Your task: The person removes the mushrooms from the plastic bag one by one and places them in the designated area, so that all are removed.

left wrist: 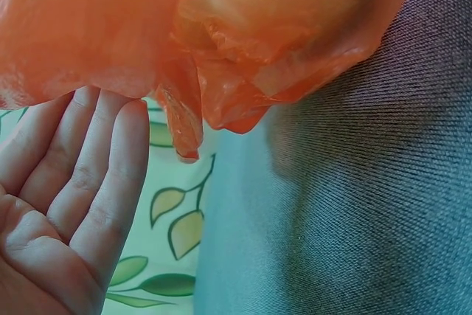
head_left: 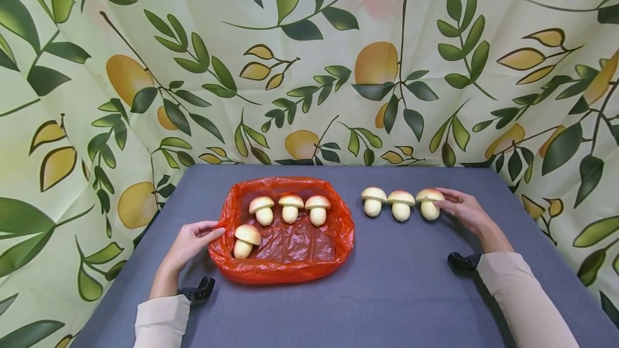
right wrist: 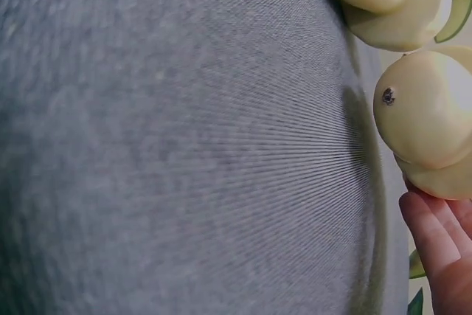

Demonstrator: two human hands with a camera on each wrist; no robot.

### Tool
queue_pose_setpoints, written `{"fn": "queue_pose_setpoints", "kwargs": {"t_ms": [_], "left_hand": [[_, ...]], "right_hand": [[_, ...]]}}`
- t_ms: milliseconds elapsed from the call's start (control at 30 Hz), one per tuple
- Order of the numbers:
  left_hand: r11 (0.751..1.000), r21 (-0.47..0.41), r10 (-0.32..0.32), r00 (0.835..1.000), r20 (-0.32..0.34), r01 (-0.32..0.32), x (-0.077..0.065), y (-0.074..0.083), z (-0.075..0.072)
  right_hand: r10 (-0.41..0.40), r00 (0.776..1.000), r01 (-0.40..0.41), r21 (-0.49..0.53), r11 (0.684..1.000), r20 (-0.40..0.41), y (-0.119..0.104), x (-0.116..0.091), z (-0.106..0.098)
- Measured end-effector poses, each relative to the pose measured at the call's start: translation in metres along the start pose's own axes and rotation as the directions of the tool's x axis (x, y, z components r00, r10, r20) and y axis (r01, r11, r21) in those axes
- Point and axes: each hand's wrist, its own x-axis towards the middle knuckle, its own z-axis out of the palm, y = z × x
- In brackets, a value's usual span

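Note:
A red plastic bag point(head_left: 280, 275) lies spread wide on the table, its sides rolled up like a basket. Inside are several toy mushrooms, with three in a back row and one mushroom point(head_left: 247, 234) at the front left. My left hand point(head_left: 192, 241) pinches the bag's left rim; the left wrist view shows its fingers fairly straight, their tips hidden behind the plastic. To the right, my right hand point(head_left: 465, 209) grips the rightmost mushroom point(head_left: 429, 197) between thumb and fingers. Beside that one stand two more upright, a middle mushroom point(head_left: 401, 200) and a left mushroom point(head_left: 373, 196).
A blue-grey cloth covers the table point(head_left: 387, 289). Behind and along both sides hangs a curtain point(head_left: 319, 122) printed with leaves and fruit. Each wrist wears a black camera mount, such as the right mount point(head_left: 463, 261).

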Motion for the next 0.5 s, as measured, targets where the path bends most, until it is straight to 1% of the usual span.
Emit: {"fn": "queue_pose_setpoints", "kwargs": {"t_ms": [167, 333, 500], "left_hand": [[1.0, -0.001, 0.0, 1.0, 0.0, 0.0, -0.0002, 0.0014, -0.0001], [1.0, -0.001, 0.009, 1.0, -0.002, -0.009, 0.0, 0.0008, 0.0], [1.0, -0.006, 0.011, 1.0, -0.004, -0.011, 0.0, -0.0007, 0.0005]], "right_hand": [[0.019, 1.0, -0.018, -0.057, 0.998, 0.011, 0.0024, 0.0019, -0.0002], [0.037, 0.999, -0.037, -0.063, 0.997, 0.011, 0.0042, 0.0034, 0.0004], [0.071, 0.997, -0.07, -0.103, 0.992, 0.004, 0.005, 0.0041, 0.0015]]}}
